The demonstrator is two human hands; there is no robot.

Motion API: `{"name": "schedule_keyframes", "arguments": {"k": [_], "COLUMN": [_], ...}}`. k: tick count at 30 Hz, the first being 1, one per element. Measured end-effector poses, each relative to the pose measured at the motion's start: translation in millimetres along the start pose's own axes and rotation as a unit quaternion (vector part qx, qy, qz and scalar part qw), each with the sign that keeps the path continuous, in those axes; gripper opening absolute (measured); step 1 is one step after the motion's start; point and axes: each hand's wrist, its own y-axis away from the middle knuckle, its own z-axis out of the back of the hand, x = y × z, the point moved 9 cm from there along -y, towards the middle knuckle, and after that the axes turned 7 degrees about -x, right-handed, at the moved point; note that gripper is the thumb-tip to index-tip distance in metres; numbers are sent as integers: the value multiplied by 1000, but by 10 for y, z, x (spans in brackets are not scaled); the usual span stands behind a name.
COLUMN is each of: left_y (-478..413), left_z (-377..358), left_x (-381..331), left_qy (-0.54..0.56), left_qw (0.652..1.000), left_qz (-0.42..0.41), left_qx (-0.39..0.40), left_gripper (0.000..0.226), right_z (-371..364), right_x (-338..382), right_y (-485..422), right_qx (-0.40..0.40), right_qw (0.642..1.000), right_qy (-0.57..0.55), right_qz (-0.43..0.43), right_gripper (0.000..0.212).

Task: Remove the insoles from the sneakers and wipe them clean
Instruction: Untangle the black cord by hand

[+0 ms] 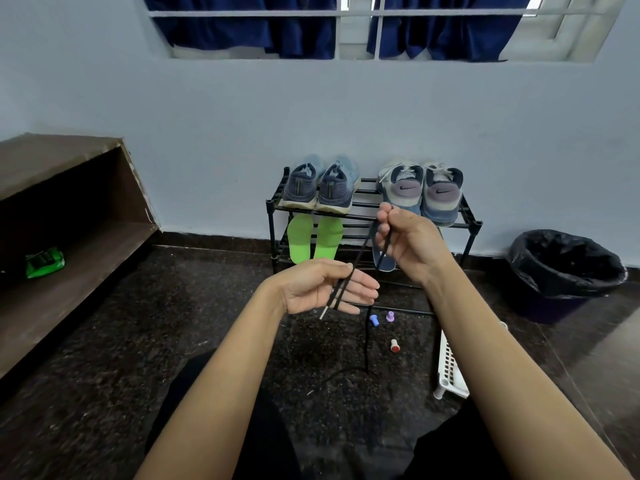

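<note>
Beneath the rack, green insoles lean, already out; wiping unconfirmed. Right hand pinches a black lace crossing the open left hand.

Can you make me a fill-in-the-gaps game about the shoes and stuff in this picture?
1. The insoles standing under the light blue sneakers are ___.
2. The right hand pinches a black ___.
3. On top of the shoe rack sit ___ pairs of sneakers.
4. In the picture, the bin stands to the rack's ___.
Missing words: green; shoelace; two; right.
</note>
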Motion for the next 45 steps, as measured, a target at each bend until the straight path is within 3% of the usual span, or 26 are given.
{"name": "schedule_keyframes", "arguments": {"k": [3,5,6,8,9,10,12,15,18,21,25,28,30,36,39,45], "left_y": [42,61,69,74,74,75,69,64,75,85,80,77,79,113,153,170], "left_z": [-63,-48,-24,19,39,54,84,137,201,237,280,381,459,653,790,894], "left_x": [-48,-98,-124,-169,-185,-202,-228,-263,-291,-305,-319,-353,-377,-455,-482,-476], "left_qy": [50,85,99,129,148,168,198,223,237,241,258,277,280,301,313,295], "left_qw": [998,995,993,989,986,982,976,969,964,963,956,945,940,914,898,895], "left_qz": [-21,-43,-55,-76,-81,-84,-89,-95,-102,-106,-120,-143,-159,-214,-233,-238], "left_qx": [29,27,20,4,-4,-11,-28,-51,-63,-64,-74,-96,-113,-169,-205,-235], "left_gripper": [42,41,40,41,43,44,44,43,44,45,43,40,40,38,40,40], "right_z": [154,215,256,324,323,271,20,-337,-438,-358,-277,-305,-323,-323,-304,-396], "right_x": [14,-49,-113,-280,-361,-423,-470,-468,-499,-493,-578,-841,-979,-1102,-1118,-1054], "right_y": [-106,-181,-221,-246,-239,-212,-104,88,136,49,-25,65,135,274,321,402], "right_qx": [-62,-63,-54,-25,-6,19,97,184,187,141,120,183,227,257,260,252], "right_qw": [998,987,959,864,823,805,821,849,889,905,906,895,885,872,858,859], "right_qy": [0,149,276,502,567,593,559,482,406,386,397,407,403,394,416,423], "right_qz": [11,14,12,3,2,12,63,117,105,113,84,-12,-59,-137,-150,-139], "right_gripper": [19,10,8,16,24,33,47,42,48,53,41,22,25,37,42,20]}}
